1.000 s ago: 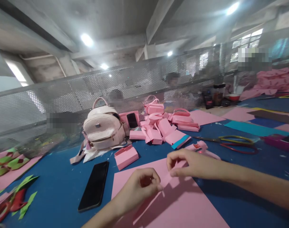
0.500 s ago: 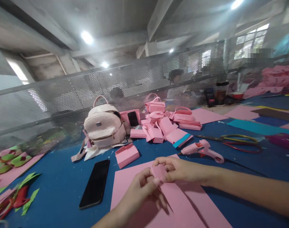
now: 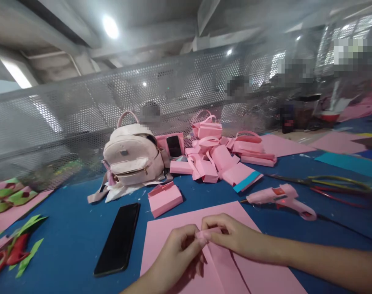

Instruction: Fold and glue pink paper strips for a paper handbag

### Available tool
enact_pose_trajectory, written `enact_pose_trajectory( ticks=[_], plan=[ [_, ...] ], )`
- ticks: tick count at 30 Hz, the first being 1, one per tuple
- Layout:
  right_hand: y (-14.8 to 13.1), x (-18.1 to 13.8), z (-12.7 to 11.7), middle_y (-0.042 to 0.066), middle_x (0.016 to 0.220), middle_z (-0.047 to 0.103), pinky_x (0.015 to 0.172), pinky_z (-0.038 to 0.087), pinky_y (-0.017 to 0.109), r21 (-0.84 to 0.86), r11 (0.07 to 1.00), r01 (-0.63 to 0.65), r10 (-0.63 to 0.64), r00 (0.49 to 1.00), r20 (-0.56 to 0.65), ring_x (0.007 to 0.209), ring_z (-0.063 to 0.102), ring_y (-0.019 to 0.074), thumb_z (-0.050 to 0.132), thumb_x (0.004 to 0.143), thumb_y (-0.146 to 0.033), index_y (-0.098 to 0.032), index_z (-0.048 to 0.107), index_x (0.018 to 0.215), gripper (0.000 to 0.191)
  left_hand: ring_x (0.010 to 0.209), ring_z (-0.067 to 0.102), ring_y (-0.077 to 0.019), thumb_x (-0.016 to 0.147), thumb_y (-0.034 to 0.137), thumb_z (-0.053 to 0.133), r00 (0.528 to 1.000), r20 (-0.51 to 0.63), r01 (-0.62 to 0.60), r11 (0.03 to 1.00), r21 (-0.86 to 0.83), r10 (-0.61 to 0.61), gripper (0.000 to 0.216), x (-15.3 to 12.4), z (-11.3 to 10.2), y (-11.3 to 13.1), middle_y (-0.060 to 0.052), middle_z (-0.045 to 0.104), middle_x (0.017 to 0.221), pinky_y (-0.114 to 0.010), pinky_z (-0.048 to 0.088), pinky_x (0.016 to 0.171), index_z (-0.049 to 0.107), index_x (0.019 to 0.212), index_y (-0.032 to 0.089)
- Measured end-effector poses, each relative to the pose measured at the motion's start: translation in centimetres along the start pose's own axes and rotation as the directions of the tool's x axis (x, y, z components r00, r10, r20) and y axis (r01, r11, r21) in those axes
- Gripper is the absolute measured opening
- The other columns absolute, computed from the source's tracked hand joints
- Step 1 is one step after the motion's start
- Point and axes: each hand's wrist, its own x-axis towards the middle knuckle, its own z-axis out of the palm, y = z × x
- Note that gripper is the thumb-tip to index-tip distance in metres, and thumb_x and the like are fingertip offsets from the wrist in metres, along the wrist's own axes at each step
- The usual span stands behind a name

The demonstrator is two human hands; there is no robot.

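My left hand (image 3: 176, 255) and my right hand (image 3: 231, 239) meet over a large pink sheet (image 3: 259, 277) on the blue table. Both pinch the same narrow pink paper strip (image 3: 215, 261), which runs from my fingertips down toward me across the sheet. The fingers of both hands are pressed together on the strip's folded end. A pink glue gun (image 3: 280, 198) lies just beyond my right hand, and a black phone (image 3: 118, 239) lies to the left of my left hand.
A folded pink paper box (image 3: 165, 198) sits ahead of the sheet, a pink backpack (image 3: 132, 161) and a pile of pink paper bags (image 3: 222, 159) behind it. Scissors (image 3: 339, 185) lie at the right, green and red paper scraps (image 3: 19, 249) at the left. A perforated metal screen (image 3: 66, 122) closes the back.
My hands have drawn together and closer to me, folding the strip's end between my fingertips. The view has shifted so the glue gun now shows in full.
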Motion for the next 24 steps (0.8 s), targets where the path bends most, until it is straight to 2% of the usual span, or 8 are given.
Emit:
enact_pose_trajectory(
  ticks=[3,7,10,13,21,24],
  plan=[
    [0.0,-0.1,-0.2,-0.005,0.072,0.045,0.065,0.031,0.024,-0.051,0.999,0.015,-0.014,1.0,0.017,0.072,0.042,0.0132,0.054,0.094,-0.035,-0.019,0.052,0.075,0.025,0.04,0.048,-0.0065,0.091,0.056,0.056,0.999,0.034,-0.02,1.0,0.02,0.02,0.044,0.0,-0.2,-0.2,0.003,0.054,0.051,-0.017,0.035,0.041,0.054,0.071,0.017],
    [-0.3,-0.1,-0.4,-0.004,0.072,0.049,0.068,0.034,0.024,-0.029,1.0,0.007,-0.005,0.998,0.059,0.073,0.044,0.0135,0.056,0.092,-0.037,-0.018,0.055,0.075,0.025,0.045,0.048,-0.0093,0.09,0.06,0.054,0.998,0.064,0.012,0.993,0.115,-0.019,0.047,0.0,-0.3,0.5,0.003,0.051,0.054,-0.02,0.036,0.046,0.051,0.07,0.018],
    [-0.4,-0.1,-0.4,-0.004,0.072,0.049,0.067,0.034,0.025,-0.059,0.998,-0.006,0.009,0.999,0.05,0.072,0.044,0.0135,0.056,0.092,-0.036,-0.018,0.056,0.076,0.024,0.057,0.044,-0.011,0.092,0.055,0.053,0.995,0.035,-0.096,0.952,0.289,0.09,0.046,-0.1,-0.5,1.3,0.003,0.046,0.059,-0.022,0.033,0.054,0.048,0.065,0.018],
    [-0.3,0.0,-0.4,-0.003,0.07,0.048,0.064,0.033,0.025,-0.049,0.999,-0.023,0.026,0.998,0.066,0.071,0.043,0.0136,0.056,0.092,-0.037,-0.018,0.055,0.073,0.026,0.06,0.038,-0.012,0.094,0.049,0.052,0.983,0.029,-0.177,0.893,0.415,0.181,0.046,-0.1,-0.8,1.4,0.003,0.039,0.06,-0.025,0.028,0.056,0.042,0.061,0.019],
    [-0.6,-0.3,-0.1,-0.002,0.07,0.05,0.064,0.033,0.026,-0.003,0.998,-0.068,0.068,0.996,0.05,0.071,0.044,0.0152,0.056,0.089,-0.037,-0.018,0.058,0.074,0.024,0.056,0.04,-0.0125,0.095,0.04,0.051,0.965,0.052,-0.249,0.835,0.49,0.257,0.044,-0.3,-0.9,1.0,0.003,0.038,0.058,-0.027,0.026,0.055,0.043,0.058,0.019],
    [-0.5,-0.3,0.0,-0.002,0.07,0.049,0.062,0.031,0.026,-0.065,0.995,-0.082,0.083,0.997,0.011,0.07,0.042,0.0146,0.055,0.09,-0.034,-0.019,0.059,0.075,0.022,0.055,0.039,-0.0119,0.094,0.04,0.052,0.966,0.014,-0.234,0.85,0.472,0.258,0.043,-0.3,-0.8,1.2,0.003,0.039,0.057,-0.027,0.026,0.055,0.045,0.057,0.019]
  ],
)
